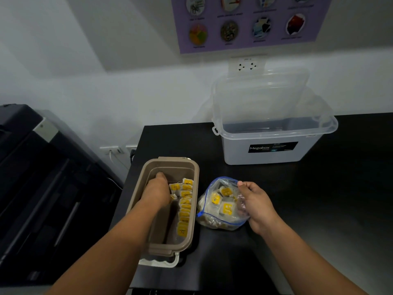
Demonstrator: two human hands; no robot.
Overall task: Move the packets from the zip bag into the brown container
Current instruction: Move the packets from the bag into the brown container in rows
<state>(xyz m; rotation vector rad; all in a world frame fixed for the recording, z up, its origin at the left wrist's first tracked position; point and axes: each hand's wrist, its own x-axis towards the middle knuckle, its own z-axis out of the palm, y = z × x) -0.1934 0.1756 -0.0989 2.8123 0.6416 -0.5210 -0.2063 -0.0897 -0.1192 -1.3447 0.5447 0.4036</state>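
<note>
Mid-transfer: L hand (158, 189) sits down in the brown container (170, 159) by the row of packets (185, 207) — fingers hidden, can't tell if holding. R hand (256, 202) grips zip bag (212, 220) on table (319, 199), plenty left inside. Next, prob. — L hand reaches into bag for more.

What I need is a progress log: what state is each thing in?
brown container: open, a row of packets along its right side
zip bag: mouth open, packets inside
clear box: lid raised
left hand: down in the brown container, grip hidden
right hand: gripping the zip bag
</note>
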